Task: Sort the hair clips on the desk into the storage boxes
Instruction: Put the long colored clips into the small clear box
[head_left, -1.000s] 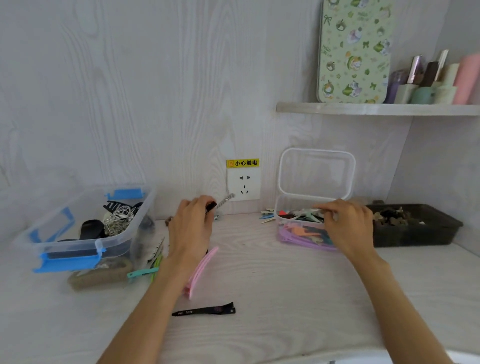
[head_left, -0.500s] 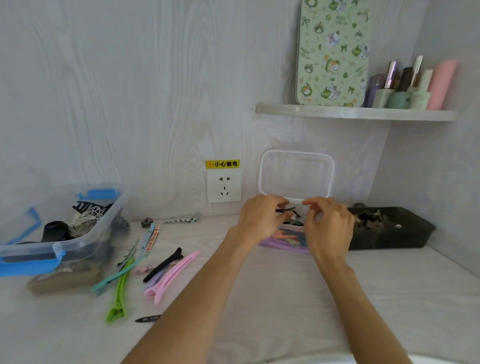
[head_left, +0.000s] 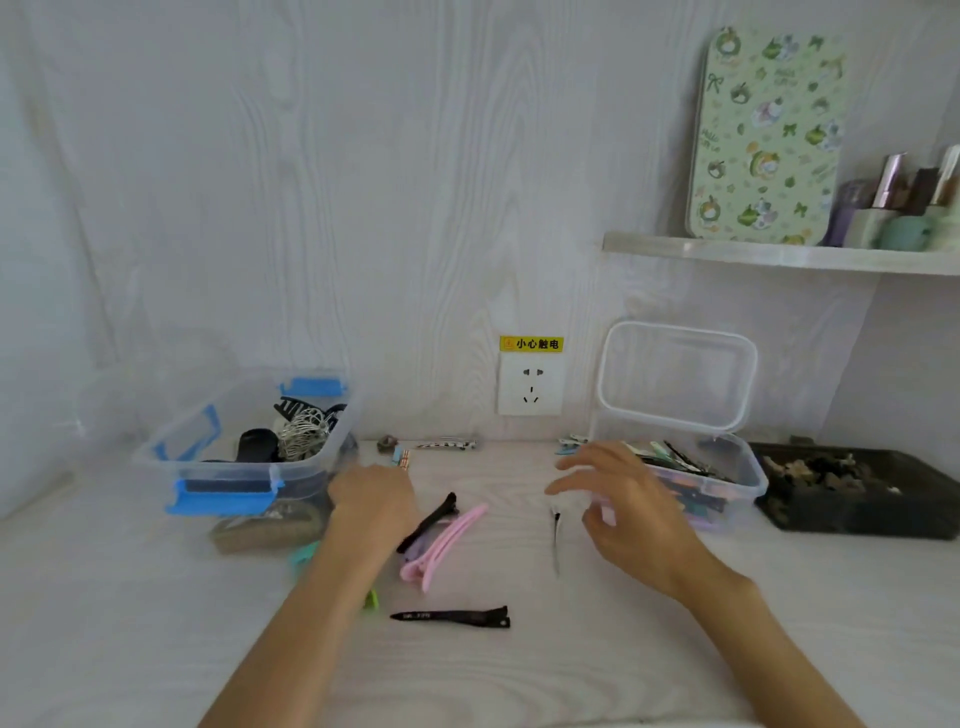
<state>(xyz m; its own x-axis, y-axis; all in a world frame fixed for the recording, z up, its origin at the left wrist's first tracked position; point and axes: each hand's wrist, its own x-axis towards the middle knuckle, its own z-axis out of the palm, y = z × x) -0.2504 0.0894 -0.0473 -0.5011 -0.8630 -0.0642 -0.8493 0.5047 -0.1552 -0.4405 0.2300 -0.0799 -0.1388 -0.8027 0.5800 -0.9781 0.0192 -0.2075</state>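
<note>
- Lying loose on the desk (head_left: 519, 670) are a pink hair clip (head_left: 445, 543), a black clip (head_left: 427, 521) touching it, and another black clip (head_left: 451, 616) nearer the person.
- The left hand (head_left: 374, 499) rests among the clips beside the blue-latched box (head_left: 244, 457); whether it grips anything cannot be told.
- The right hand (head_left: 623, 504) hovers with fingers spread and relaxed, holding nothing, just in front of the clear box (head_left: 737, 478) full of clips, its lid (head_left: 675, 374) upright.
- A dark tray (head_left: 857, 519) sits right of it.

Bare desk (head_left: 519, 675) lies open between blue-latched box (head_left: 223, 491) and clear box (head_left: 727, 493).
</note>
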